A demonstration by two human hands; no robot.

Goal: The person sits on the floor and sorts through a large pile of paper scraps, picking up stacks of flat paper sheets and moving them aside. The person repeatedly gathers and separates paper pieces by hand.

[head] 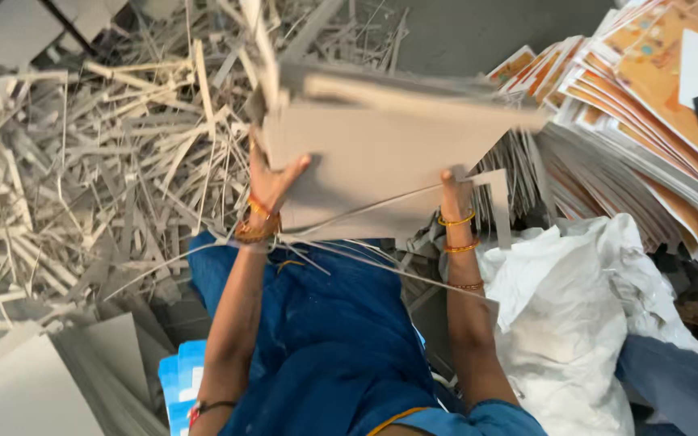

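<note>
I hold a stack of grey cardboard sheets [381,153] up in front of me with both hands. My left hand [272,182] grips the stack's left edge, thumb over the front face. My right hand [456,194] holds the lower right part, its fingers mostly hidden behind the sheets. Thin cardboard strips hang from the bottom of the stack over my blue clothing [325,331]. Orange bangles sit on both wrists.
A heap of grey cardboard offcut strips [82,161] covers the floor at left. A fanned pile of orange printed sheets [648,105] lies at upper right. A white sack [567,315] sits at right. Plain grey boards [34,387] and blue printed sheets [179,379] lie at lower left.
</note>
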